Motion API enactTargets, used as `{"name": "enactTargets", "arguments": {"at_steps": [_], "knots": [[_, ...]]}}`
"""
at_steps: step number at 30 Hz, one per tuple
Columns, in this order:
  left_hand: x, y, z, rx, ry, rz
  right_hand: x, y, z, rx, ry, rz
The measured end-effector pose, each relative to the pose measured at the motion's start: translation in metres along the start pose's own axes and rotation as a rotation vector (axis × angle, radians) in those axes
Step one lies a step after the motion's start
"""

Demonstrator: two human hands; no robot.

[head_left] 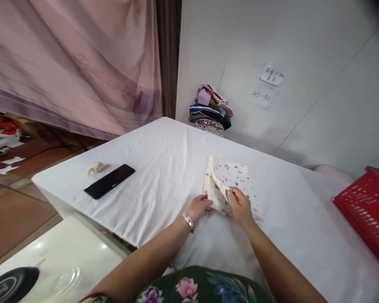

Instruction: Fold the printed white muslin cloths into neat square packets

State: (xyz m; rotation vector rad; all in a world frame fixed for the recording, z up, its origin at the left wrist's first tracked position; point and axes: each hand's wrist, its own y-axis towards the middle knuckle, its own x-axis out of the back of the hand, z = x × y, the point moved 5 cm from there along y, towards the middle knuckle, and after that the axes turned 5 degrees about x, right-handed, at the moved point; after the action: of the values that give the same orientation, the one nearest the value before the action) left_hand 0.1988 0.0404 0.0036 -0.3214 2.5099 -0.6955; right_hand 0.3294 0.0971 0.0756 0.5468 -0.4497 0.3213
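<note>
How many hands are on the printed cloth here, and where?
2. The left hand is at the near left corner of the cloth; the right hand pinches a raised layer. No other hands show.

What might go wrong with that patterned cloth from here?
The right hand lifts a flap of the folded white cloth with small printed motifs, so its layers might slip out of line. If the left hand at its near-left corner shifts, the cloth could slide. The wrinkled white fabric tablecloth might bunch up.

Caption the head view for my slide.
Left hand touching a printed cloth, right hand holding its raised flap, on a white tablecloth.
</note>
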Motion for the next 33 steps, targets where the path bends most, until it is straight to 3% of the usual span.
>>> {"name": "enactTargets", "arguments": {"at_steps": [3, 8, 17, 21, 26, 29, 33], "knots": [[0.001, 0.000, -0.001, 0.002, 0.013, -0.027, 0.007, 0.010, 0.009, 0.178, -0.123, 0.039], [-0.001, -0.003, -0.006, -0.061, 0.046, -0.020, -0.020, 0.001, 0.015, 0.440, -0.340, 0.412], [0.005, -0.004, -0.007, 0.008, 0.035, 0.100, -0.030, -0.013, 0.013, 0.364, -0.315, 0.398], [0.007, -0.002, -0.011, 0.016, 0.252, -0.033, -0.030, -0.018, 0.011, 0.331, -0.244, 0.417], [0.007, -0.001, -0.023, -0.118, 0.544, -0.171, 0.003, -0.016, -0.018, 0.218, -0.225, 0.237], [0.011, 0.003, -0.026, -0.206, 0.688, -0.199, 0.039, -0.017, -0.053, 0.055, -0.316, 0.072], [0.023, 0.016, -0.019, -0.179, 0.764, -0.212, 0.074, -0.029, -0.094, -0.179, -0.371, -0.035]]}}
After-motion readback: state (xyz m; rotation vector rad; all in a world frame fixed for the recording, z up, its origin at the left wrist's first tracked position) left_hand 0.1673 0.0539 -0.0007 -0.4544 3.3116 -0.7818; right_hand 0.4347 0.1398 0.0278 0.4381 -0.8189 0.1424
